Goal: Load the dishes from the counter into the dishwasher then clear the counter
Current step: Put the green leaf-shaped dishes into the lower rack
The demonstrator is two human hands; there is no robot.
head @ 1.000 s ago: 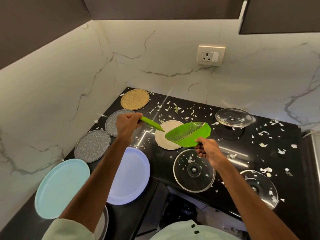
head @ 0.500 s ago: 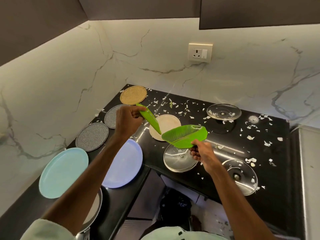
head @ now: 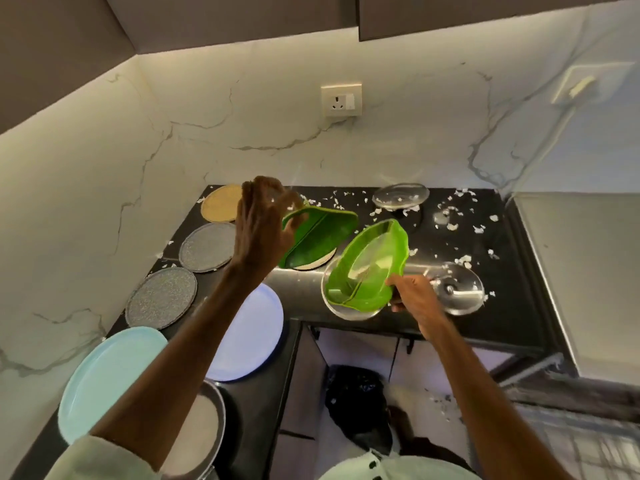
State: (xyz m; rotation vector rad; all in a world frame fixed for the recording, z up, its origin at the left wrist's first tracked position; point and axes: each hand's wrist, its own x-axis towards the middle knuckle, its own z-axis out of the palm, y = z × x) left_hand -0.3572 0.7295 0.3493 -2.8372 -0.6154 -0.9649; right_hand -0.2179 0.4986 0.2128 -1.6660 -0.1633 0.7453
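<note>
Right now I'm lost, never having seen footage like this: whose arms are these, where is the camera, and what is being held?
There is no machine here. These are a person's two bare arms, filmed by one wide-angle camera worn on the head, looking down at a black counter. The left hand grips a dark green leaf-shaped plate by its end. The right hand holds a lighter green leaf-shaped plate, tilted. Round plates lie along the counter's left side, among them a light blue plate. There are also glass lids, such as the one at the back, and scattered white scraps.
</note>
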